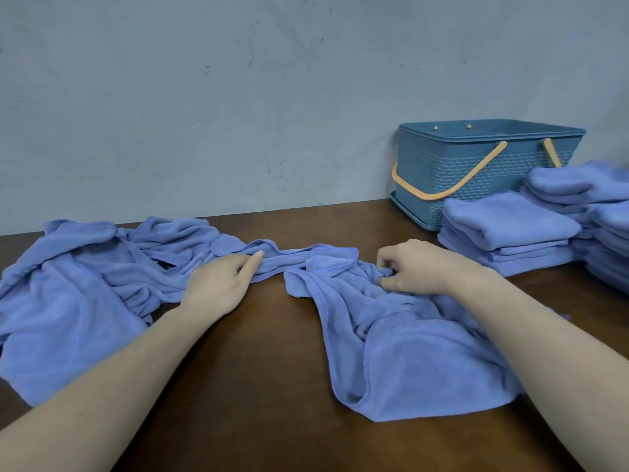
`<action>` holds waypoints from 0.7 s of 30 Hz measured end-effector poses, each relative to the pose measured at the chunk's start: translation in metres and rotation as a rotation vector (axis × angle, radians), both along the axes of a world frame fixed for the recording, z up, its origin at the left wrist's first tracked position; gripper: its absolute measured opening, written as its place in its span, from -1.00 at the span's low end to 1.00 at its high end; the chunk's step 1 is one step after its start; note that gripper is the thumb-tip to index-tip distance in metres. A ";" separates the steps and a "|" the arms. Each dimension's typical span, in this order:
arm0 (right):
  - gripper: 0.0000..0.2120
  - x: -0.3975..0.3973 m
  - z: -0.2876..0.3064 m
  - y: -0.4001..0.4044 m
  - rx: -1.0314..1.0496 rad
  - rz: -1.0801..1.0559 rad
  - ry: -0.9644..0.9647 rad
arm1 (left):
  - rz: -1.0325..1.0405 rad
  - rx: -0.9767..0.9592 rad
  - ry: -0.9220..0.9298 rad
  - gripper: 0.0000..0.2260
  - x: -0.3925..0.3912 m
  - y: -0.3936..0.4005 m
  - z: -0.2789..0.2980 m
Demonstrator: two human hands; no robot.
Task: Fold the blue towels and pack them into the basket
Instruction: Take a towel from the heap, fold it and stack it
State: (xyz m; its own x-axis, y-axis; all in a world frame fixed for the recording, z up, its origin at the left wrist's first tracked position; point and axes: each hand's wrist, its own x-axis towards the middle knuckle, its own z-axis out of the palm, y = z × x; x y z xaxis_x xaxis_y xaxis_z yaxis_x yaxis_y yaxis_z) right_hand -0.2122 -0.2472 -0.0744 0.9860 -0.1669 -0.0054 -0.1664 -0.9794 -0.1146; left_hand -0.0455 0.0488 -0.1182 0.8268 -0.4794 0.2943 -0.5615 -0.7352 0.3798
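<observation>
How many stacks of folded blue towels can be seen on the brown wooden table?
3. One stack of folded blue towels lies in front of the blue plastic basket; a second behind it, right; a third at the right edge, cut off. More may be hidden.

A: Non-task items, head view. What have we got?

B: Two only. First, a wooden table (265, 386), dark brown, faint grain visible, some sheen on the surface. It fills the lower part of the picture and runs out of view at the bottom and at both sides.

A: Far edge?

B: It meets the wall (238, 97) directly, no visible gap between them.

A: Wall condition?

B: Pale grey-blue, matt, plaster-like. Scattered dark specks and small scuff marks, thickest around the middle and toward the right. It takes up the whole upper half of the view.
</observation>
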 end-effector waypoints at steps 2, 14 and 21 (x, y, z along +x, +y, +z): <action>-0.80 -0.002 0.002 -0.002 -0.084 0.011 -0.024 | -0.086 -0.084 -0.078 -0.58 -0.004 -0.007 0.000; -0.66 0.003 -0.011 0.006 0.061 0.127 -0.026 | -0.455 -0.035 0.043 -0.60 -0.048 -0.084 -0.002; -0.69 -0.009 -0.001 -0.006 -0.096 0.002 0.009 | -0.221 0.118 0.081 -0.38 -0.029 -0.060 0.001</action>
